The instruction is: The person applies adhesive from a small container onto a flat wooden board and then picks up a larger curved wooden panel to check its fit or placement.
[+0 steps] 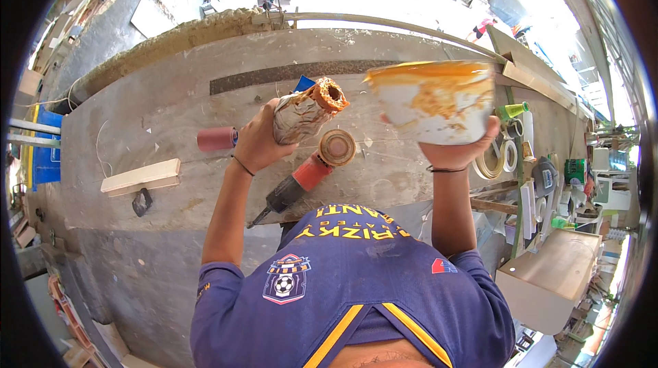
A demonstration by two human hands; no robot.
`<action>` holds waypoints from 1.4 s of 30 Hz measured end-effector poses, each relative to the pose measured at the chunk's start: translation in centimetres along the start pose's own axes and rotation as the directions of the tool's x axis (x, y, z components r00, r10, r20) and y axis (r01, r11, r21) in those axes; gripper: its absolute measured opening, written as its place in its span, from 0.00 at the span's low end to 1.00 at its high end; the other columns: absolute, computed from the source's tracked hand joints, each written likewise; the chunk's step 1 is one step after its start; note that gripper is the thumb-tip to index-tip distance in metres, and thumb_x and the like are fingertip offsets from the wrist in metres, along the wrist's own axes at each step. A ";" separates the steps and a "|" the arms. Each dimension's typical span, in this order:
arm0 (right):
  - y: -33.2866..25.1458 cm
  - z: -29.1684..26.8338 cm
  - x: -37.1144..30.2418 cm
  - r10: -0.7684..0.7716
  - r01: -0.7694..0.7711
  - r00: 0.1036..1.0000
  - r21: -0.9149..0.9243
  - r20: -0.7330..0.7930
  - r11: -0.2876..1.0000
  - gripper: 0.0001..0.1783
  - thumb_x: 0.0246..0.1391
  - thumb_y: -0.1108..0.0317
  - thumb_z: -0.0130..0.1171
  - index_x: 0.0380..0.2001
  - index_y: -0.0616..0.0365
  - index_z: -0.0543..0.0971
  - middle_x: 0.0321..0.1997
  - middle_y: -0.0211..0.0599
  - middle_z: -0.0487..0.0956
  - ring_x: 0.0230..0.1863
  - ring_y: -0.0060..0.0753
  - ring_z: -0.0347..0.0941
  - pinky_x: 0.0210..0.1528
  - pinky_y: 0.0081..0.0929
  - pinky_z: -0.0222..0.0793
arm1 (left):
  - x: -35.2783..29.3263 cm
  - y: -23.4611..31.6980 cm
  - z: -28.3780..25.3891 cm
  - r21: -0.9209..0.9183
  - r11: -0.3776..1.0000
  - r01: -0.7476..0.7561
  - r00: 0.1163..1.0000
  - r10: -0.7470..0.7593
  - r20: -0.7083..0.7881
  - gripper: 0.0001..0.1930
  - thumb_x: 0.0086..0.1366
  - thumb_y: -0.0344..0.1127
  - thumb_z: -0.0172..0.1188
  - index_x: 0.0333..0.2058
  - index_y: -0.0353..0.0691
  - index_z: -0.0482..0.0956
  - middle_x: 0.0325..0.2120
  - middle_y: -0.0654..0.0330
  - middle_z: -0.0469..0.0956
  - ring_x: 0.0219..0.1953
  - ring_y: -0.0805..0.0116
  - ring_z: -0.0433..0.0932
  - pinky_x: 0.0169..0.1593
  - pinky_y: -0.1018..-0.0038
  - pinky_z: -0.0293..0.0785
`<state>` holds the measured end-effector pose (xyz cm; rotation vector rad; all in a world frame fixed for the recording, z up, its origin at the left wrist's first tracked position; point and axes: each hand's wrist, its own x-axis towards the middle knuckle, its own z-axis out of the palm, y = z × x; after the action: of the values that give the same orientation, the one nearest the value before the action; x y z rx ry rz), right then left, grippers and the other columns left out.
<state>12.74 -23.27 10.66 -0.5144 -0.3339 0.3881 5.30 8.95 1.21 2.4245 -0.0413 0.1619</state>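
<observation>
My left hand (262, 140) is closed around a pale, wrinkled cylinder (299, 120) tilted up to the right. Brown-orange paste cakes its end, with a dark hole in the middle. My right hand (460, 154) grips a white bowl (445, 111) from below; orange-yellow paste smears its side and rim, and its contents are hidden. The bowl is slightly blurred. Between my hands, an angle grinder (301, 179) with a red and black body and a round disc lies on the grey bench (391, 183). A small blue piece (303, 84) shows behind the cylinder.
A dull red roll (216, 139) and a pale wooden strip (140, 176) lie to the left, beside a small black object (142, 202). A dark flat strip (288, 74) runs along the back. Tape rolls (488, 161), a green cup (514, 110) and a dark jug (545, 177) stand right.
</observation>
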 end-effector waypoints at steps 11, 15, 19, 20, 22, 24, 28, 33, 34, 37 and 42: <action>2.8 0.5 -0.1 0.192 -0.188 0.980 0.060 -0.050 0.980 0.45 0.45 0.33 0.51 0.63 0.45 0.63 0.65 0.37 0.64 0.64 0.50 0.59 0.62 0.68 0.49 | -0.1 0.8 0.0 -0.132 0.991 -0.001 0.989 -0.018 -0.145 0.40 0.42 0.41 0.72 0.53 0.43 0.62 0.43 0.50 0.77 0.46 0.46 0.76 0.45 0.58 0.74; 3.9 -1.3 -0.5 0.296 -0.296 0.955 0.198 0.030 0.934 0.45 0.45 0.34 0.51 0.63 0.47 0.63 0.65 0.38 0.65 0.64 0.49 0.61 0.63 0.60 0.52 | 0.3 1.2 0.3 -0.159 0.987 0.035 0.972 -0.071 -0.225 0.39 0.42 0.42 0.73 0.53 0.41 0.62 0.38 0.49 0.79 0.42 0.45 0.78 0.43 0.58 0.75; 3.6 -1.3 -1.2 0.287 -0.277 0.958 0.274 0.004 0.921 0.45 0.45 0.35 0.51 0.63 0.49 0.63 0.65 0.40 0.64 0.64 0.52 0.60 0.63 0.63 0.51 | 0.6 -1.9 1.6 -0.203 0.978 0.045 0.914 -0.123 -0.388 0.41 0.41 0.41 0.74 0.52 0.36 0.61 0.40 0.47 0.77 0.43 0.49 0.78 0.46 0.60 0.74; 3.3 -1.7 -1.5 0.279 -0.267 0.960 0.280 -0.003 0.922 0.45 0.45 0.35 0.51 0.63 0.49 0.63 0.66 0.40 0.64 0.64 0.53 0.59 0.63 0.65 0.50 | 0.6 -3.1 1.9 -0.266 0.964 0.001 0.894 -0.120 -0.432 0.42 0.41 0.41 0.74 0.52 0.35 0.60 0.42 0.47 0.76 0.45 0.52 0.77 0.47 0.61 0.74; 3.1 -2.3 -2.5 0.316 -0.296 0.946 0.206 -0.071 0.933 0.45 0.46 0.36 0.51 0.63 0.49 0.62 0.66 0.42 0.63 0.65 0.56 0.58 0.62 0.70 0.48 | 0.2 -5.4 2.1 -0.375 0.923 -0.092 0.843 -0.128 -0.522 0.43 0.41 0.40 0.75 0.52 0.32 0.59 0.45 0.47 0.73 0.47 0.57 0.75 0.50 0.64 0.72; 3.5 -3.3 -3.9 0.372 -0.353 0.921 0.158 -0.114 0.922 0.45 0.46 0.37 0.51 0.64 0.50 0.62 0.66 0.44 0.62 0.65 0.59 0.57 0.61 0.74 0.46 | -1.2 -5.6 1.6 -0.434 0.897 -0.085 0.822 -0.183 -0.539 0.44 0.42 0.37 0.76 0.53 0.32 0.57 0.49 0.50 0.68 0.50 0.61 0.71 0.52 0.66 0.70; 5.4 -6.0 -5.4 0.478 -0.474 0.873 0.054 -0.097 0.879 0.46 0.46 0.40 0.51 0.64 0.56 0.60 0.66 0.49 0.62 0.65 0.60 0.56 0.60 0.76 0.45 | -2.8 -4.7 1.0 -0.493 0.867 -0.076 0.807 -0.237 -0.541 0.45 0.42 0.32 0.75 0.54 0.33 0.53 0.51 0.52 0.64 0.52 0.64 0.67 0.55 0.67 0.68; 6.7 -6.5 -5.3 0.498 -0.516 0.856 -0.302 -0.140 0.802 0.48 0.45 0.39 0.57 0.59 0.68 0.63 0.55 0.45 0.72 0.55 0.39 0.69 0.57 0.37 0.63 | -4.2 -4.5 3.1 -0.647 0.752 -0.125 0.824 -0.284 -0.490 0.43 0.45 0.31 0.74 0.55 0.33 0.53 0.52 0.52 0.64 0.54 0.65 0.67 0.55 0.68 0.67; 6.9 -6.8 -5.4 0.503 -0.513 0.855 -0.353 -0.129 0.782 0.48 0.45 0.39 0.58 0.59 0.68 0.64 0.54 0.44 0.73 0.53 0.35 0.70 0.55 0.33 0.64 | -4.3 -4.4 3.6 -0.643 0.756 -0.125 0.834 -0.271 -0.481 0.43 0.46 0.31 0.74 0.55 0.33 0.53 0.52 0.52 0.64 0.54 0.65 0.67 0.55 0.68 0.67; 7.2 -7.2 -5.3 0.507 -0.505 0.852 -0.460 -0.130 0.731 0.48 0.44 0.38 0.58 0.57 0.68 0.67 0.51 0.41 0.74 0.49 0.30 0.70 0.52 0.27 0.64 | -4.7 -4.0 4.6 -0.621 0.778 -0.090 0.853 -0.262 -0.451 0.41 0.48 0.32 0.73 0.55 0.32 0.54 0.51 0.53 0.65 0.53 0.65 0.68 0.55 0.69 0.67; 7.3 -7.5 -5.4 0.478 -0.449 0.870 -0.590 -0.119 0.671 0.47 0.44 0.37 0.58 0.55 0.68 0.69 0.50 0.40 0.74 0.49 0.29 0.68 0.51 0.28 0.63 | -4.4 -4.4 4.9 -0.677 0.724 -0.130 0.858 -0.261 -0.443 0.40 0.51 0.34 0.72 0.56 0.30 0.55 0.50 0.53 0.68 0.52 0.65 0.70 0.54 0.69 0.67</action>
<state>9.03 -22.81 -0.48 -1.2431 -0.3684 0.8055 1.79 8.99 -5.88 1.5551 0.2012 0.6416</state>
